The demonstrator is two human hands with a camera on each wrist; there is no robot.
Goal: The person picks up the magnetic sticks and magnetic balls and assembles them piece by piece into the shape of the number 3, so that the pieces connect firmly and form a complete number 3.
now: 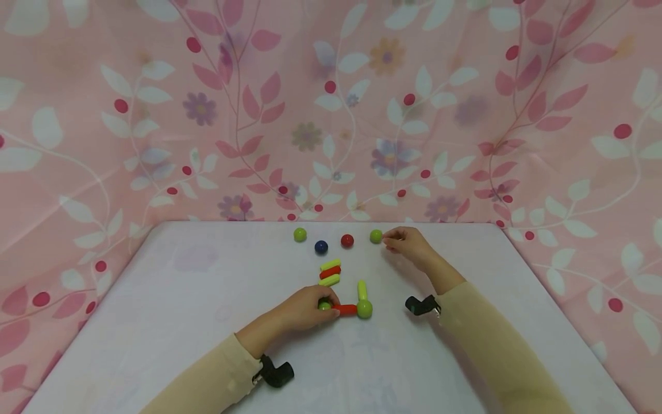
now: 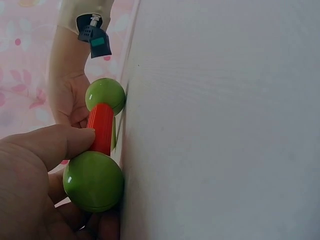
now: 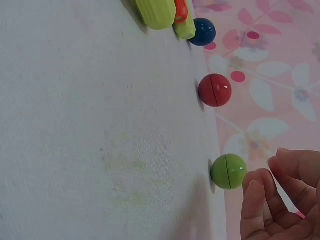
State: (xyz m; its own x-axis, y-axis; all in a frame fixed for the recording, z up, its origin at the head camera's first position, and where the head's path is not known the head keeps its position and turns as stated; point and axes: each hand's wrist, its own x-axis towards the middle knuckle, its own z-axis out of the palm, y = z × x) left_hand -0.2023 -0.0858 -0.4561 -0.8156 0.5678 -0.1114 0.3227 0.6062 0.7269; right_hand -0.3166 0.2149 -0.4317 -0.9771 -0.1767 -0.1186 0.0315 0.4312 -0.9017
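My left hand holds a green ball joined to one end of a red rod; the thumb lies along the rod. A second green ball sits at the rod's other end, and a yellow-green rod runs from it towards the back. At the table's far side my right hand is beside a loose green ball. Its fingers are slightly bent and hold nothing; whether a fingertip touches that ball, I cannot tell.
Left of the right hand lie a red ball, a dark blue ball and another green ball. Two yellow-green rods with a red rod between them lie just behind the left hand. A floral curtain hangs behind the white table.
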